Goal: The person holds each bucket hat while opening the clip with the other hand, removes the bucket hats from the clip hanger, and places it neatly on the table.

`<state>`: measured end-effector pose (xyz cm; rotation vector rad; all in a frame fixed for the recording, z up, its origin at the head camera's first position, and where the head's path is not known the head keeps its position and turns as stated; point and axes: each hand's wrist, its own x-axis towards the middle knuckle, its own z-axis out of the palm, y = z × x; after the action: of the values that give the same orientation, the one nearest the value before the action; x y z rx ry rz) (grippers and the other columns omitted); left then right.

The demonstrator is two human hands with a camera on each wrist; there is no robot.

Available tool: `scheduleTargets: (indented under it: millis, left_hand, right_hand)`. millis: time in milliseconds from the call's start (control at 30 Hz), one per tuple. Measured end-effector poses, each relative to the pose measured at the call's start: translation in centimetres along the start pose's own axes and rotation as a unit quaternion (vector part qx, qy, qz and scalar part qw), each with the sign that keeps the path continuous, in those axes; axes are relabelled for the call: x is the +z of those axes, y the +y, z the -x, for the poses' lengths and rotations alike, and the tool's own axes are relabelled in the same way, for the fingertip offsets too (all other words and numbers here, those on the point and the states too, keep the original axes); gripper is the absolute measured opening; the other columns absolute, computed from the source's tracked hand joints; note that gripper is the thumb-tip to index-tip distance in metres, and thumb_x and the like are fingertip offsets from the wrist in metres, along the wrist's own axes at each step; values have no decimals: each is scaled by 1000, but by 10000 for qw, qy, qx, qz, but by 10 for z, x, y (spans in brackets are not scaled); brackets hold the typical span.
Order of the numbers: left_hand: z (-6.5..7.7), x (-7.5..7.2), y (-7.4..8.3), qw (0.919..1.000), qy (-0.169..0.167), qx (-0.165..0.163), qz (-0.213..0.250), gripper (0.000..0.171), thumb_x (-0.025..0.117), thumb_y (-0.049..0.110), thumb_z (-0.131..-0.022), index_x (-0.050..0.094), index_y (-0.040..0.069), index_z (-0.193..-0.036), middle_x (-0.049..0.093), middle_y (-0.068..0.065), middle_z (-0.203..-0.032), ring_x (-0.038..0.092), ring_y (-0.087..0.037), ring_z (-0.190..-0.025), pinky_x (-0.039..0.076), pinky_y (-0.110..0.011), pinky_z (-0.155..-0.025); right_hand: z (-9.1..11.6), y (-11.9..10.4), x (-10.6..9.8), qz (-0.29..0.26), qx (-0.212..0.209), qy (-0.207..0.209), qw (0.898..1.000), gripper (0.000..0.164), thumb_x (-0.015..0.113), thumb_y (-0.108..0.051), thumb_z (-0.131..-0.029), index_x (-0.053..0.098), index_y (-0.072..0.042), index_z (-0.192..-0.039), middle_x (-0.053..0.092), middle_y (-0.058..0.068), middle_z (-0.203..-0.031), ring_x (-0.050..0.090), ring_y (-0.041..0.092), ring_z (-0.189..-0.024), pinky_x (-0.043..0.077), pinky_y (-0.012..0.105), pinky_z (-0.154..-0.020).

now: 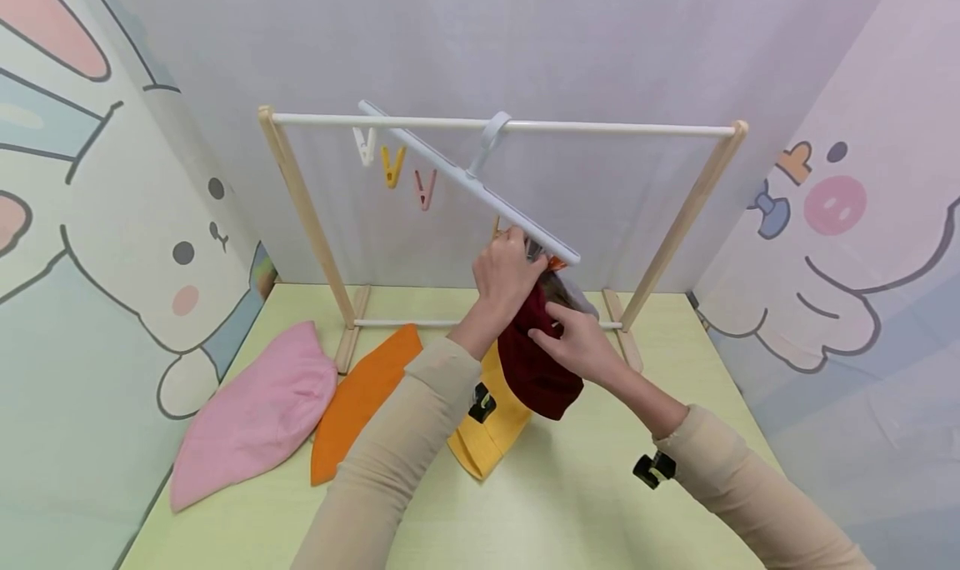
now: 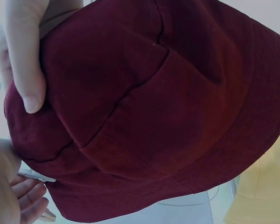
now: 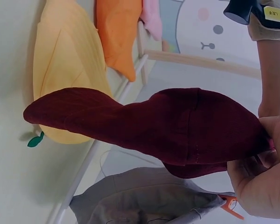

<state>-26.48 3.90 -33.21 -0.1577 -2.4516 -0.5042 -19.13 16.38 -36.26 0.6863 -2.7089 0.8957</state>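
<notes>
A dark red bucket hat [image 1: 540, 362] hangs below the low end of the tilted white hanger [image 1: 442, 163]. My right hand [image 1: 581, 345] pinches the hat, thumb on its near face in the left wrist view. Higher up, my left hand [image 1: 504, 272] is at the hanger's underside, its fingers around a pale grey clothes peg [image 2: 35, 176] beside the hat's edge. Behind the red hat hangs a grey hat [image 3: 130, 196], with an orange peg [image 3: 231, 203] at its edge. My left fingers cover much of the grey peg.
The hanger hooks onto a wooden rack's white rail [image 1: 615, 127]. White, yellow and pink pegs [image 1: 425, 191] dangle at its raised end. A pink hat [image 1: 258, 416], an orange hat [image 1: 367, 403] and a yellow hat [image 1: 491, 420] lie on the table [image 1: 600, 503].
</notes>
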Motion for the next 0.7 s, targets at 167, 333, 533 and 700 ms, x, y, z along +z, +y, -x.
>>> scheduleTargets:
  millis: [167,333,533,700]
  left_hand:
    - [0,0,-1,9999,85,122,62,25,61,38,-75,54,14,-76,42,2,-52,37,-13,-38,25,-24,-35]
    - [0,1,-2,9996,144,197,128,22,60,36,-77,56,15,-77,40,2,-50,36,-13,-36,22,-23,-34]
    - [0,0,-3,9994,177,212,218,18,58,33,-79,57,15,-79,39,2,-48,35,-14,-36,20,-23,-35]
    - [-1,0,-3,9992,189,166,319,17,57,31,-79,56,15,-75,39,2,-47,32,-14,-36,19,-23,-36]
  right_hand:
    - [0,2,0,23,-70,79,9999,20,62,-21,-79,45,-13,-72,35,-2,-54,29,8,-41,29,22,-42]
    - [1,5,1,41,-54,164,9998,18,62,-20,-79,46,-14,-72,37,-4,-54,32,9,-42,31,22,-43]
    - [2,6,2,-29,-5,263,9997,17,62,-20,-79,48,-14,-73,39,-5,-55,37,8,-44,34,23,-44]
    - [3,5,1,-33,-17,348,9994,19,62,-19,-79,46,-14,-71,38,-4,-54,35,9,-44,32,23,-44]
